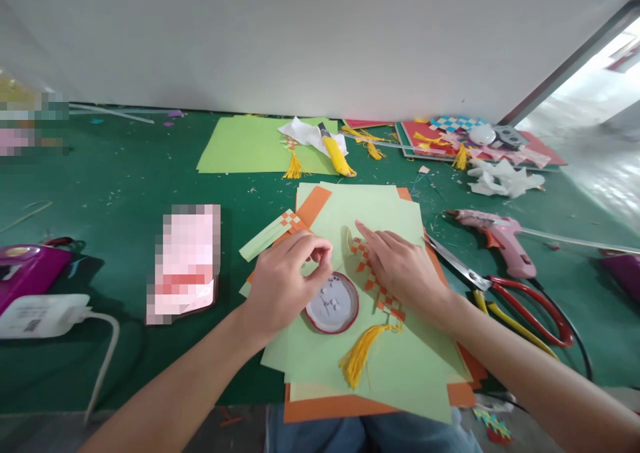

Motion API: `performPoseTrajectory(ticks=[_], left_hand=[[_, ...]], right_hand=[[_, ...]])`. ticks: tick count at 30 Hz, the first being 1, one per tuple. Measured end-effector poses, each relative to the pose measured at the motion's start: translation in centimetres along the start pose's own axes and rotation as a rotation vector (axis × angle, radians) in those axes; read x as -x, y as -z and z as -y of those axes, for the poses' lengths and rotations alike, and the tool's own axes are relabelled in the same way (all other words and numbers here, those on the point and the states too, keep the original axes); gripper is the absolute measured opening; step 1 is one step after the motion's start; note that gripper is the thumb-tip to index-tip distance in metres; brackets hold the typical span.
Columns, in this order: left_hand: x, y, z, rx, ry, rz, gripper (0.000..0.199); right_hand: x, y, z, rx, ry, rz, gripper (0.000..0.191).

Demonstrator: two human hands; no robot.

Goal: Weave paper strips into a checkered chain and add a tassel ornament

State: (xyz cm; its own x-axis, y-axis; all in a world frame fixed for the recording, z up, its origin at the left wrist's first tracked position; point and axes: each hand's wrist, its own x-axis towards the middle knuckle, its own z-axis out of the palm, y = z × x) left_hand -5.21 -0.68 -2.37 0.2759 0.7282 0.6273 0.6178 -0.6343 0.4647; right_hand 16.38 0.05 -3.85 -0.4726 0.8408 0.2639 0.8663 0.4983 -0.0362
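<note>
My left hand (285, 283) hovers over a round red-rimmed lid (332, 325) that holds small pale bits. Its thumb and index finger are pinched together, and anything between them is too small to make out. My right hand (403, 266) lies with fingers stretched out over an orange and pale green checkered woven paper strip (387, 300), partly covering it. A yellow tassel (364, 354) trails from the strip's lower end, and a thin loop of cord shows at the upper end. Beneath everything is a stack of pale green paper (400, 390) with orange sheets.
Folded paper strips (273, 234) lie left of the stack. A pink glue gun (500, 236) and red-handled scissors (530, 300) are on the right. A pixelated phone (187, 260) lies left. Behind are green sheets (240, 146), a yellow cutter (337, 153) and crumpled white paper (505, 178).
</note>
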Motion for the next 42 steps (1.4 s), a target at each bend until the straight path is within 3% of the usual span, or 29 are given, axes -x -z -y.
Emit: performPoseTrajectory(ticks=[5, 9, 15, 25, 31, 36, 42], left_hand=[[0.2, -0.3, 0.7, -0.122, 0.137, 0.176, 0.013], [0.1, -0.4, 1.1, -0.113, 0.146, 0.182, 0.027], [-0.3, 0.2, 1.0, -0.042, 0.126, 0.18, 0.028], [0.1, -0.1, 0.1, 0.048, 0.034, 0.438, 0.019], [0.4, -0.4, 0.4, 0.022, 0.013, 0.359, 0.021], [0.2, -0.3, 0.5, -0.045, 0.077, 0.261, 0.02], [0.2, -0.1, 0.4, -0.063, 0.117, 0.277, 0.021]], right_hand=[[1.0, 2.2, 1.2, -0.069, 0.058, -0.03, 0.033], [2.3, 3.4, 2.8, -0.217, 0.137, -0.033, 0.029], [2.9, 3.5, 4.6, -0.262, 0.228, -0.015, 0.023], [3.0, 3.6, 2.9, -0.349, 0.241, 0.064, 0.021], [0.8, 3.5, 3.5, -0.105, 0.355, 0.063, 0.018], [-0.6, 3.7, 4.0, 0.028, 0.477, 0.057, 0.011], [-1.4, 3.6, 4.3, 0.117, 0.566, 0.14, 0.015]])
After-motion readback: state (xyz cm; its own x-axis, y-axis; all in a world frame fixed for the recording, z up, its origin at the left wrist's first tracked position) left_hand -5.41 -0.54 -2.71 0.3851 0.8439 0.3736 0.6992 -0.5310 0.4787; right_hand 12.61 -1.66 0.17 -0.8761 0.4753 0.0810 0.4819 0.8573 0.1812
